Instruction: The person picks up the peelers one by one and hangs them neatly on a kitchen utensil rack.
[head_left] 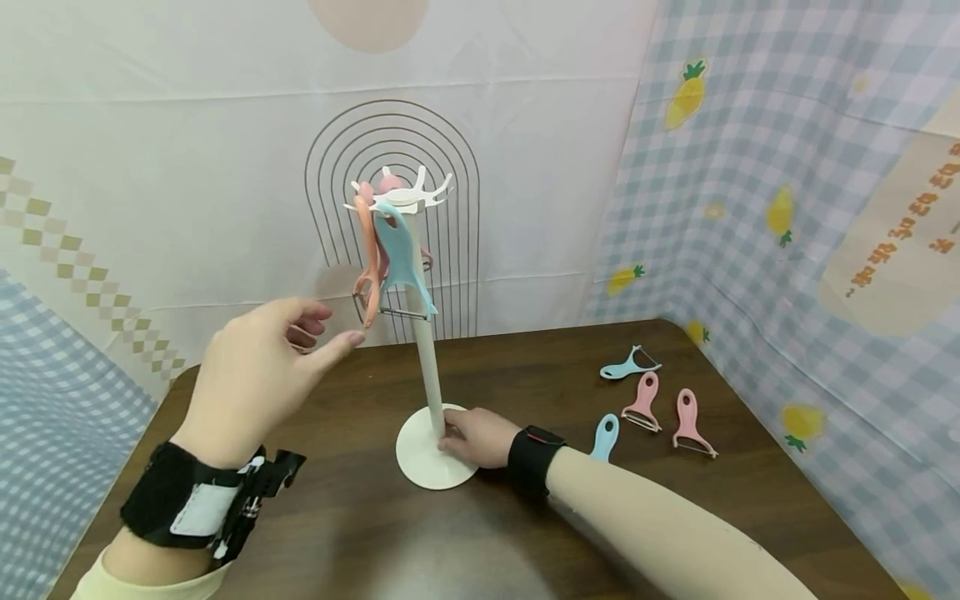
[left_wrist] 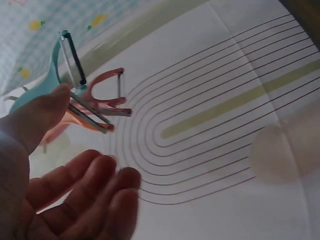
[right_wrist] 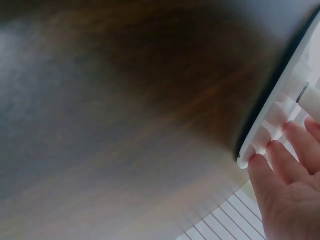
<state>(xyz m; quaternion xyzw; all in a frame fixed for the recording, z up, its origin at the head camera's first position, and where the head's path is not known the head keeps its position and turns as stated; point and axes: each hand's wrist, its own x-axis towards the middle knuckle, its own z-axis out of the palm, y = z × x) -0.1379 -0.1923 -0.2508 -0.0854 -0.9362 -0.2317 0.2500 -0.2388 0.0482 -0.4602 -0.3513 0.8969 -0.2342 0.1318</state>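
Observation:
A white stand (head_left: 425,358) with branching hooks on top rises from a round base (head_left: 420,462). From its hooks hang an orange peeler (head_left: 371,250), a light blue peeler (head_left: 400,254) and pink peelers, partly hidden behind them. My left hand (head_left: 258,367) is beside the hanging peelers, thumb extended near the orange one's lower end and fingers loosely bent, gripping nothing. In the left wrist view the thumb overlaps the blue peeler (left_wrist: 40,92). Down at the base, my right hand (head_left: 483,437) rests its fingertips on the white disc (right_wrist: 257,142), close to the post.
On the brown table (head_left: 330,500), to the right, lie a blue peeler (head_left: 618,369), a pink peeler (head_left: 643,400), another pink peeler (head_left: 687,417) and a blue peeler (head_left: 605,433) partly covered by my right forearm. Patterned cloth (head_left: 540,183) hangs behind and along the sides.

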